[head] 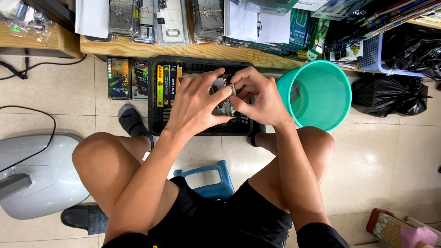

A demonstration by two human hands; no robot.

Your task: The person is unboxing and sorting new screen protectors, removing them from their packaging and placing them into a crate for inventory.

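I sit on a low blue stool (213, 177) and hold a small flat pack (224, 106) with a shiny wrapper in both hands, above a black plastic crate (156, 120) on the floor. My left hand (195, 104) grips the pack from the left, its fingers spread over the top. From the right, my right hand (262, 98) pinches the pack's upper edge with thumb and fingertips. Several thin boxes (166, 84) stand upright in the crate's left part. Most of the pack is hidden by my fingers.
A teal plastic bucket (321, 76) stands right of the crate. A wooden shelf (193, 48) behind holds packaged phone cases and papers. Black bags (390, 94) lie at the right, a grey appliance base (41, 177) with a cable at the left. Flat boxes (118, 78) lean by the crate.
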